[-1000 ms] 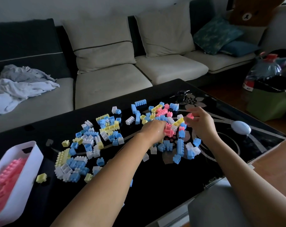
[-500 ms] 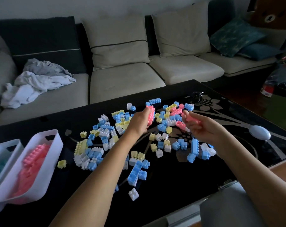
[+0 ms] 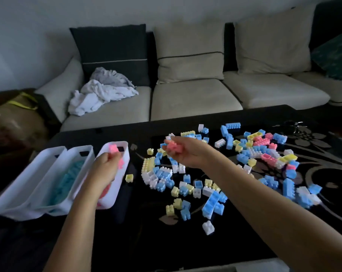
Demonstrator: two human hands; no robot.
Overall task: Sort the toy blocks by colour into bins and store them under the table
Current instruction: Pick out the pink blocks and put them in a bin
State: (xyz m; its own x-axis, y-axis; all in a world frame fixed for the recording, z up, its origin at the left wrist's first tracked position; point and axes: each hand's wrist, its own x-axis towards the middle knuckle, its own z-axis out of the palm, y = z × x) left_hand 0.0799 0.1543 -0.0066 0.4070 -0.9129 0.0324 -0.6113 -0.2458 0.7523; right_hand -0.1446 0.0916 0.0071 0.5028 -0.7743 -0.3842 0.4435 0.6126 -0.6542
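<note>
Three white bins stand side by side at the left of the black table (image 3: pixel 138 242). The rightmost bin (image 3: pixel 125 154) holds pink blocks, the middle bin (image 3: pixel 82 154) holds blue ones. My left hand (image 3: pixel 105 167) hovers over the pink bin and grips pink blocks (image 3: pixel 113 148). My right hand (image 3: pixel 182 152) is in the air between the bins and the pile, curled round more pink blocks (image 3: pixel 173 147). A mixed pile of blue, yellow, white and pink blocks (image 3: pixel 244 158) covers the table's middle and right.
The leftmost bin (image 3: pixel 42 161) shows no contents from here. A sofa with cushions and a heap of crumpled cloth (image 3: pixel 103 93) runs behind the table. A brown bag (image 3: pixel 13 116) sits at the far left. Keys (image 3: pixel 291 125) lie at the table's back right.
Both hands have carried pink blocks leftward from the pile; my left hand now hangs over the pink bin and my right follows. The view has swung left, showing all three bins.
</note>
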